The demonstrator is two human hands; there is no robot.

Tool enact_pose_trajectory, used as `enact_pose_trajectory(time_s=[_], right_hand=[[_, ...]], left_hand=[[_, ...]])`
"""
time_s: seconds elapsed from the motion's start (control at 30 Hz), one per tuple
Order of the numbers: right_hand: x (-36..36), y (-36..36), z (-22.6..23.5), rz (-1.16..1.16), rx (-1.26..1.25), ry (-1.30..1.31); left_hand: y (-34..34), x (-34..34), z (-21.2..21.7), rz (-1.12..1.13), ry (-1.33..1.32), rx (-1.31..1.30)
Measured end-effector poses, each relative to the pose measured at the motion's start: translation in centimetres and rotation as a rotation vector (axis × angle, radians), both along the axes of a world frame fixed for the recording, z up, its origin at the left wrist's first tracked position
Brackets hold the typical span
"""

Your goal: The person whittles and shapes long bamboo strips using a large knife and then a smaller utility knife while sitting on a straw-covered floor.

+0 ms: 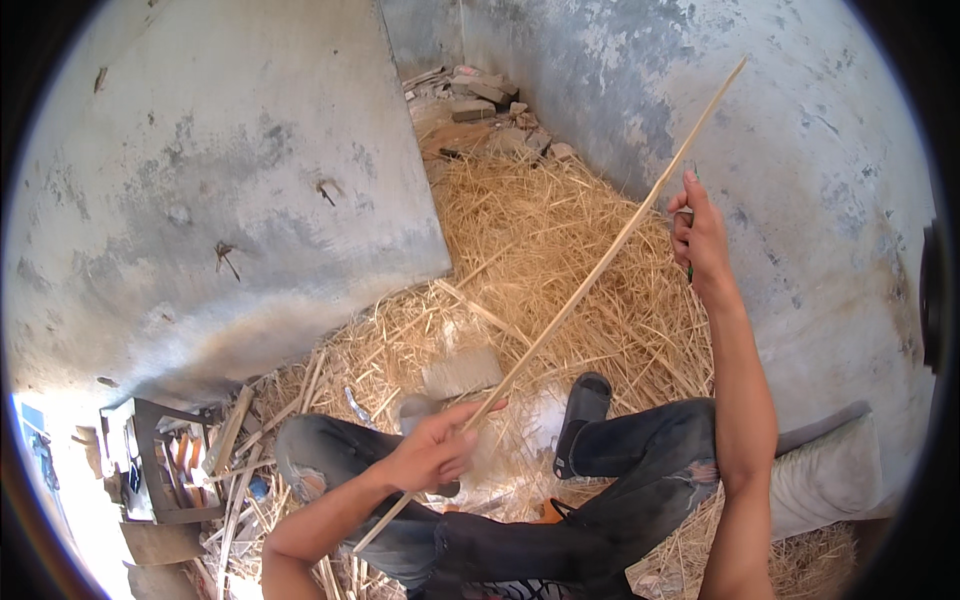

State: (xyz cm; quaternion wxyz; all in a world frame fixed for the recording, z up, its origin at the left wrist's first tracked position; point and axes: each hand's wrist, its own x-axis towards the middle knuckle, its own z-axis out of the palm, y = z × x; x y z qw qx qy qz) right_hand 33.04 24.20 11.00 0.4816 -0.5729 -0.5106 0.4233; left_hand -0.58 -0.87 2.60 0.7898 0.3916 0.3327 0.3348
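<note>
A long thin bamboo strip (590,280) runs diagonally from beside my lap up toward the right wall. My left hand (435,450) grips the strip near its lower end, above my left knee. My right hand (698,232) is raised out to the right with its fingers curled around a small dark tool with a green handle, held against the strip's upper part. I sit with my legs in dark torn jeans and a black sandal (582,420) on my right foot.
Straw (560,230) covers the ground between grey concrete walls (230,190). A flat grey stone (462,372) lies in front of my knees. Rubble (480,100) is piled in the far corner. A dark crate with tools (160,465) stands at lower left, beside loose bamboo slats.
</note>
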Motion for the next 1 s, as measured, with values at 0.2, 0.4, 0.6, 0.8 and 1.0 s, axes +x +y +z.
enact_pose_trajectory(time_s=[0.2, 0.4, 0.6, 0.8, 1.0], right_hand=[[-6.1, -4.3, -1.1, 0.255, 0.022, 0.088], [-10.4, -8.6, -4.0, 0.558, 0.036, -0.079], [-12.5, -13.6, -1.6, 0.909, 0.055, -0.368], [-12.6, -14.6, -1.4, 0.876, 0.178, -0.627], [-13.4, -15.1, -1.8, 0.894, 0.231, -0.824]], left_hand=[[0.5, 0.8, 0.0, 0.043, -0.043, 0.068], [1.0, 0.5, 0.2, 0.159, 0.001, 0.096], [1.2, -0.4, -0.2, 0.241, -0.049, 0.152], [0.7, -0.1, 0.1, 0.342, -0.025, 0.148], [0.7, -0.2, 0.6, 0.366, -0.045, 0.129]])
